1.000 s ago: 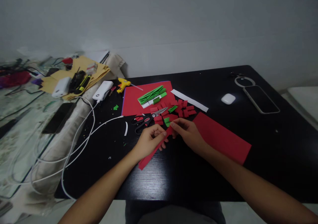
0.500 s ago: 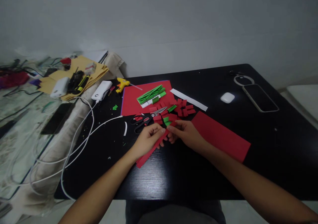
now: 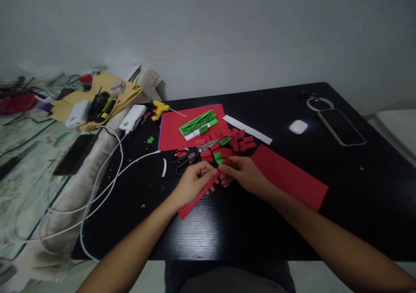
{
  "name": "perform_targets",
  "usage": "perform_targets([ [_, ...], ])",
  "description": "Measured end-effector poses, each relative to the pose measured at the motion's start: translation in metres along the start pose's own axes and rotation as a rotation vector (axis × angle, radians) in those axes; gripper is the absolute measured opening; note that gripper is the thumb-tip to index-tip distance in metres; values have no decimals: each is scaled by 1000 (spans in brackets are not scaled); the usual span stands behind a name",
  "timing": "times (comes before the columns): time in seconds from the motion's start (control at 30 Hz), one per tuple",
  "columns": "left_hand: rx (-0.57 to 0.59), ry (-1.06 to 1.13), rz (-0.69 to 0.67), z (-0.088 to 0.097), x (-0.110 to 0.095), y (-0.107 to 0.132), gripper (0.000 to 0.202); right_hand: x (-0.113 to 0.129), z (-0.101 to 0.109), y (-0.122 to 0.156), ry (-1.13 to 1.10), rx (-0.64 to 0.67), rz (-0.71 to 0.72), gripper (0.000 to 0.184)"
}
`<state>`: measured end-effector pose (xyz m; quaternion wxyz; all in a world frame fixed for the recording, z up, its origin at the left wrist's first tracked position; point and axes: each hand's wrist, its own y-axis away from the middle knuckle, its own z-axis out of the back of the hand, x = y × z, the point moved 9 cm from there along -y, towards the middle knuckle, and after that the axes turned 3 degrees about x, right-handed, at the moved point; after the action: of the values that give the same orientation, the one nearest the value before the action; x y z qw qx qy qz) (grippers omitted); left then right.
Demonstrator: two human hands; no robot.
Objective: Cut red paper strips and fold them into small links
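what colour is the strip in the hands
Red; the strip is pinched between left hand and right hand, clearest in the head view.

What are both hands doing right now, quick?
Left hand: closed, pinching the red strip.
Right hand: closed, pinching the far end of the same red strip.

The left hand [image 3: 191, 183] covers the middle of the red paper strip [image 3: 187, 207], and its upper end disappears under the right hand [image 3: 247, 176]. The clutter [image 3: 19, 104] at far left is blurred and cropped.
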<state>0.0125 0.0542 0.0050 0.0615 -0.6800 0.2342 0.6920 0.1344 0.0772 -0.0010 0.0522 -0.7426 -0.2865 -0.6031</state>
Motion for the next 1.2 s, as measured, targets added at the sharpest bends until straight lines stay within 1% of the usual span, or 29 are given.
perform_targets([
  [0.23,-19,-18,-13,0,0,0,33,-1,-1,-1,11,3,5,39],
  [0.5,-76,-23,-44,4,0,-1,27,-2,-1,-1,34,-7,28,41],
  [0.7,-71,-95,-94,4,-6,1,24,1,-3,0,53,-9,39,38],
  [0.93,-98,-33,-58,3,-3,-1,24,1,-4,1,69,-13,84,37],
  [1.07,-87,-74,-112,3,-9,-1,21,2,-6,2,93,-11,94,36],
  [1.13,-91,-100,-131,4,-12,0,20,6,-4,3,129,-29,105,34],
  [1.2,-103,-117,-135,5,-14,0,19,14,4,4,169,-86,138,32],
])
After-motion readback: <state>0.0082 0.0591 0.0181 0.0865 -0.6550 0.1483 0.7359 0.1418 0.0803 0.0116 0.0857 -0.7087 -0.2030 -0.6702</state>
